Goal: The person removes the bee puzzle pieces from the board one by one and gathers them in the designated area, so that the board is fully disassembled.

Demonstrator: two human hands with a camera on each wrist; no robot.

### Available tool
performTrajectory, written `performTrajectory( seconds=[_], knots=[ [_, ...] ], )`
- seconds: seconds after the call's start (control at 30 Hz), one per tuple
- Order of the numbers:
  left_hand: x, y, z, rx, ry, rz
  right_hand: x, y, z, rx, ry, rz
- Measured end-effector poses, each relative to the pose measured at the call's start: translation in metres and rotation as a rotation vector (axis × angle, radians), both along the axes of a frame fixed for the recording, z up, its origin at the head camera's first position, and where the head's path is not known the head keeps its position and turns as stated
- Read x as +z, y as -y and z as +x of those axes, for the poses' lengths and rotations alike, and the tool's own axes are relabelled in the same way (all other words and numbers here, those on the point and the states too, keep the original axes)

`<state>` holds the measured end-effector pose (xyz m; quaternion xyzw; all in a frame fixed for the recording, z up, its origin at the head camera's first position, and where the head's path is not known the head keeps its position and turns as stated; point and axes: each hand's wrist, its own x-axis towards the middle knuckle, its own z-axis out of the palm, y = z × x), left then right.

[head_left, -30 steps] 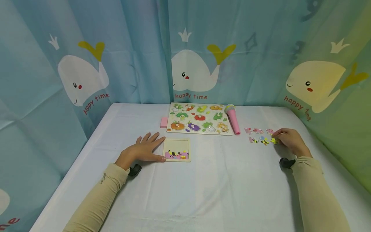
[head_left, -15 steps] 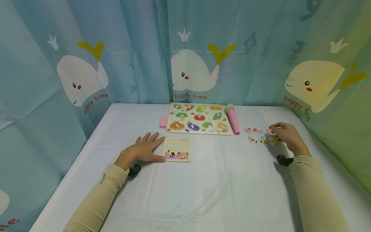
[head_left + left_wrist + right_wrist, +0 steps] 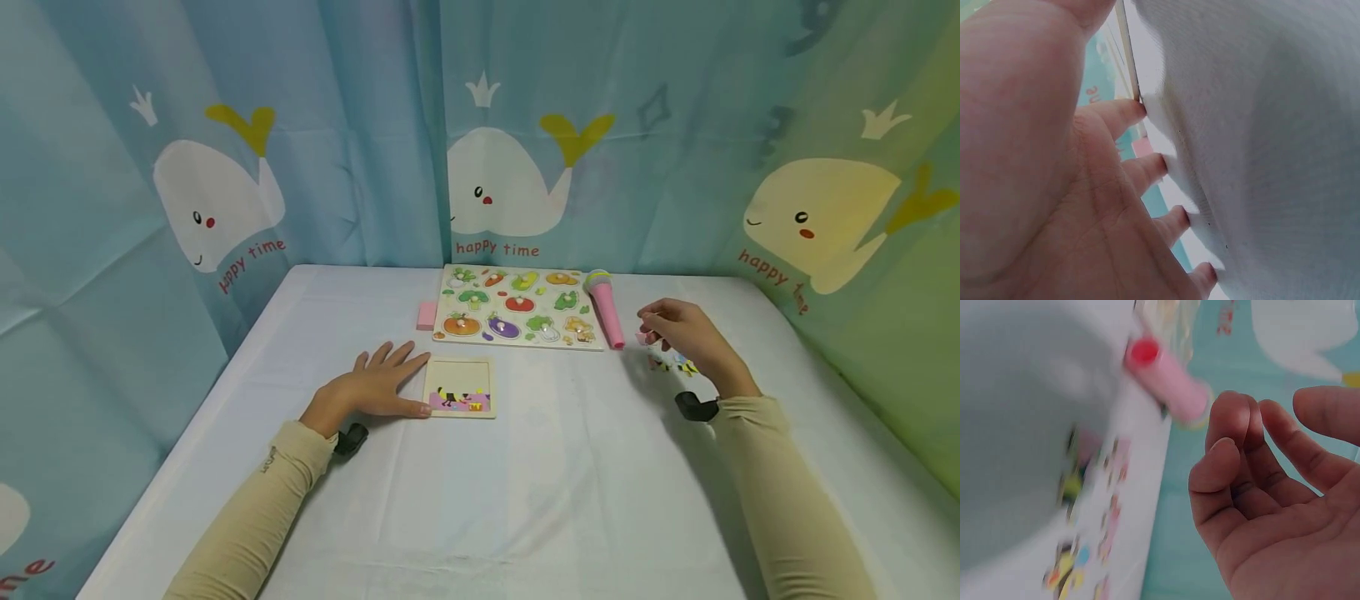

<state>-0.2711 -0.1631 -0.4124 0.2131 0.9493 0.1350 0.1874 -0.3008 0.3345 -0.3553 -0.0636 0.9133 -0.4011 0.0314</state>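
Observation:
In the head view, my left hand [image 3: 378,392] lies on the table with fingers spread, thumb and index fingertip at the left edge of a square wooden puzzle tray [image 3: 460,363]. Pink and yellow pieces fill the tray's bottom row. From the left wrist, the spread left fingers [image 3: 1147,172] show right at the cloth. My right hand [image 3: 693,337] hovers over loose puzzle pieces [image 3: 686,365], its fingers loosely curled. No object shows between them in the right wrist view, where blurred bee pieces [image 3: 1066,569] lie below. The hand hides part of the group in the head view.
A vegetable peg puzzle board [image 3: 517,305] lies at the back centre. A pink toy microphone [image 3: 606,312] rests along its right edge, and a pink block [image 3: 427,316] sits at its left. Behind the white table hangs a whale-print curtain [image 3: 375,150].
My right hand has moved left across the loose pieces, from the right end of the group to its left end. The left hand and the tray have stayed in place.

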Motion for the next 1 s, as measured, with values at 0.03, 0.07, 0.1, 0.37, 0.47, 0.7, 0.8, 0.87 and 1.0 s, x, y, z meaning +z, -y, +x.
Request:
performTrajectory(
  seconds=[0.03,0.07,0.1,0.37,0.47,0.7,0.8,0.87,1.0],
  knots=[
    [0.0,0.0,0.0,0.001,-0.001,0.001,0.001,0.006,0.0,0.011,-0.002,0.002],
    [0.001,-0.001,0.001,0.002,-0.001,0.001,0.002,0.012,0.0,0.022,-0.007,0.002],
    [0.001,-0.001,0.001,0.003,-0.001,0.001,0.003,0.018,0.0,0.033,-0.012,0.001],
    [0.004,-0.002,0.002,0.0,0.001,0.001,0.004,0.054,-0.002,0.114,-0.024,-0.07],
    [0.004,-0.002,0.003,-0.002,0.001,-0.006,0.003,0.067,-0.003,0.156,-0.021,-0.119],
    [0.005,-0.001,0.003,0.008,0.0,-0.003,0.0,0.098,-0.004,0.233,-0.037,-0.094],
    [0.005,-0.001,0.003,0.006,0.002,-0.004,-0.005,0.111,-0.004,0.262,-0.032,-0.076],
    [0.004,-0.001,0.003,0.004,0.003,-0.004,-0.009,0.12,-0.005,0.285,-0.035,-0.062],
    [0.004,-0.001,0.003,0.0,-0.001,0.007,-0.013,0.138,-0.004,0.324,-0.036,-0.034]
  ],
)
